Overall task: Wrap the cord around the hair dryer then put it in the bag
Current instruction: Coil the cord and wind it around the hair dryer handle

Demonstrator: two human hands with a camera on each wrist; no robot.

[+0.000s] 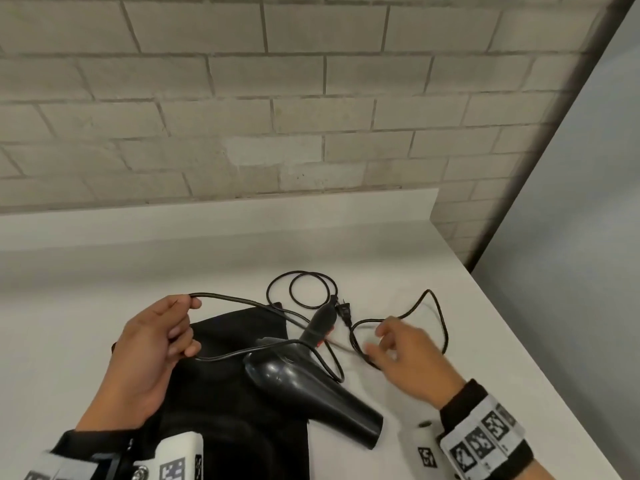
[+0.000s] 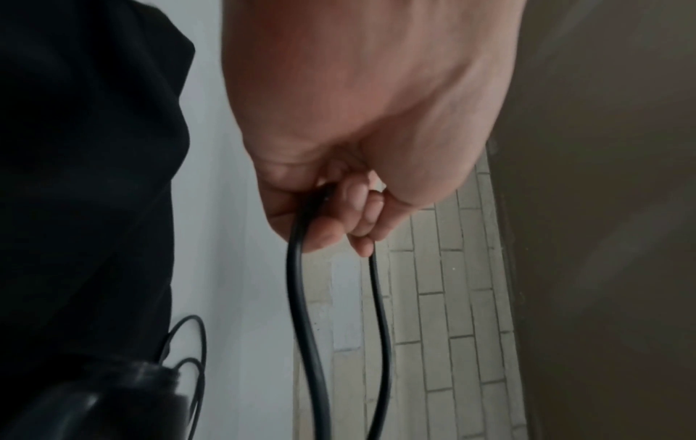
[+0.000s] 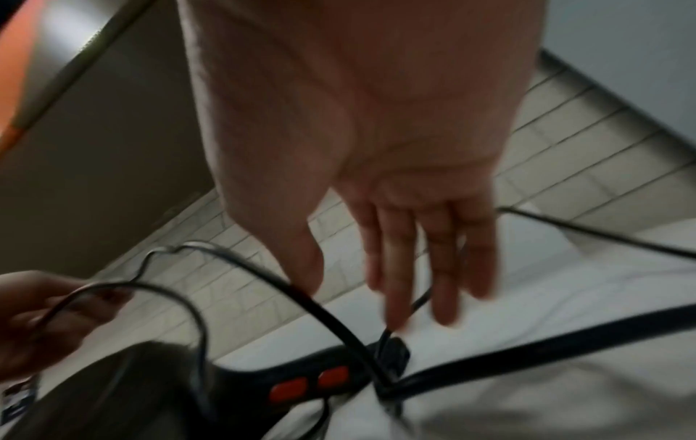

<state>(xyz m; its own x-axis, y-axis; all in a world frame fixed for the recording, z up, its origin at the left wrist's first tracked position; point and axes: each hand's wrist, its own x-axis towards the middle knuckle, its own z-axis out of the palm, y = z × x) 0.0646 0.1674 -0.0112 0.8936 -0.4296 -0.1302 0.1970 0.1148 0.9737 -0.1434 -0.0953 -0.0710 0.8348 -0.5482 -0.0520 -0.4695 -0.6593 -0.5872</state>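
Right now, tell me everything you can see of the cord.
The cord is thin, black and glossy, not yet wound round the hair dryer. It sprawls in loose loops on the white counter, its plug beside the handle. The left hand holds up a bend of it; the right hand reaches open over another loop.

Soft even light; wrist views dim, right one motion-blurred.

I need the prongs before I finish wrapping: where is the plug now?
In the head view the plug lies on the counter just right of the dryer handle's tip, left of the right hand.
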